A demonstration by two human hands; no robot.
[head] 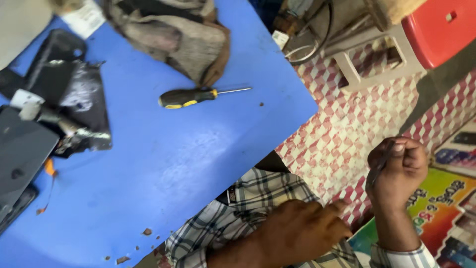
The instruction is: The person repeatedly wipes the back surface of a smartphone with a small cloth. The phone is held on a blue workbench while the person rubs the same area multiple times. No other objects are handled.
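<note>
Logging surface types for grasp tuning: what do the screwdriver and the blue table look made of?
Screwdriver: handle looks like black moulded plastic or rubber with yellow accents; shaft is thin, pale and shiny, likely bare steel. Blue table: smooth, uniform colour with a soft sheen, probably painted or laminated board; the core isn't visible.

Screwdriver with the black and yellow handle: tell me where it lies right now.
In the head view the screwdriver lies flat on the blue table, upper middle, just below the crumpled brown cloth, apart from both hands.
</note>
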